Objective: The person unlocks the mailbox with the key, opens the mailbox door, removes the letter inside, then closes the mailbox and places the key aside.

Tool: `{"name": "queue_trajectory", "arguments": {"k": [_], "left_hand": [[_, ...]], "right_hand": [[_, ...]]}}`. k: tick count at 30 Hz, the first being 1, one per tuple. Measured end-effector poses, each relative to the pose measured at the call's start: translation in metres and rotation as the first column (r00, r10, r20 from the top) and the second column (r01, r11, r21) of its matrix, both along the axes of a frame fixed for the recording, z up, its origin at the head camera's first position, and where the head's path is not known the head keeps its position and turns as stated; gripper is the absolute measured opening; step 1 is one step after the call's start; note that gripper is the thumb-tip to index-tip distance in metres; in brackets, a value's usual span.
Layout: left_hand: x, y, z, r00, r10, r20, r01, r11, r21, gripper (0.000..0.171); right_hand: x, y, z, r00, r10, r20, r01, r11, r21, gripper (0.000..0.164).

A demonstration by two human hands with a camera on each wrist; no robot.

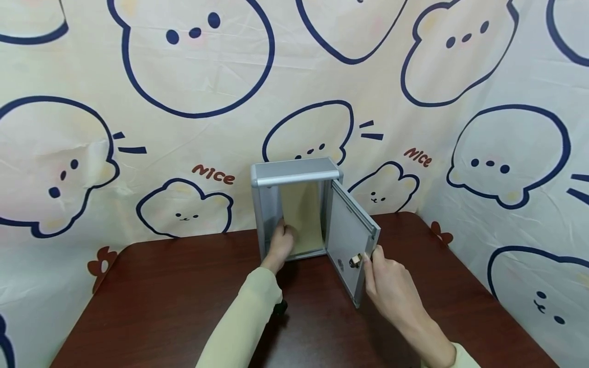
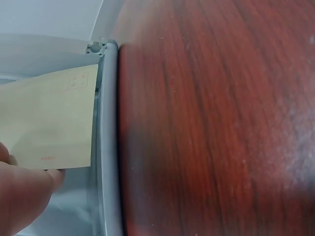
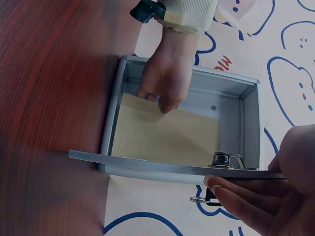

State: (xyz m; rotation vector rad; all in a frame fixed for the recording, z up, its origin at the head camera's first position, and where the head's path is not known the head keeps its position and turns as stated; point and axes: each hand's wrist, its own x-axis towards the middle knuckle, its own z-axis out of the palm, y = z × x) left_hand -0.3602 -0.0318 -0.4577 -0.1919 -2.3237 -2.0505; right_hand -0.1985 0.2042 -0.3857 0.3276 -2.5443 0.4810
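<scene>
A grey metal box (image 1: 294, 174), like a small letterbox, stands upright on the table with its door (image 1: 347, 230) swung out to the right. Inside it is a tan paper envelope (image 1: 304, 217), with faint red print visible in the left wrist view. My left hand (image 1: 280, 246) reaches into the box and pinches the envelope by one long edge between thumb and fingers. At the door's free edge, my right hand (image 1: 394, 286) grips it between thumb and fingers, close to the lock (image 3: 221, 160). A key ring (image 3: 199, 199) hangs on the door's outer side.
The box stands on a dark reddish-brown wooden table (image 1: 175, 296), near its back edge. Behind and at both sides hangs a pale cloth (image 1: 193, 138) printed with cartoon bears. A black wrist device (image 3: 147, 11) sits at the left sleeve.
</scene>
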Motion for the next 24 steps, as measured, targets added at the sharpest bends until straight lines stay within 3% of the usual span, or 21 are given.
{"name": "queue_trajectory", "arguments": {"k": [7,18,24], "left_hand": [[0.003,-0.006,0.003,1.0,-0.013,-0.016,0.013,1.0,0.001,0.054],[0.018,-0.012,0.015,0.996,-0.039,-0.075,0.038,0.999,-0.015,0.049],[0.028,-0.011,0.017,0.998,-0.046,-0.052,0.043,0.998,-0.046,0.055]], "right_hand": [[0.0,-0.001,0.0,1.0,0.005,-0.001,-0.005,1.0,0.002,0.024],[0.0,-0.001,0.002,1.0,0.003,0.01,-0.003,1.0,-0.002,0.025],[0.001,0.0,0.002,1.0,0.0,0.001,0.0,1.0,0.0,0.024]]}}
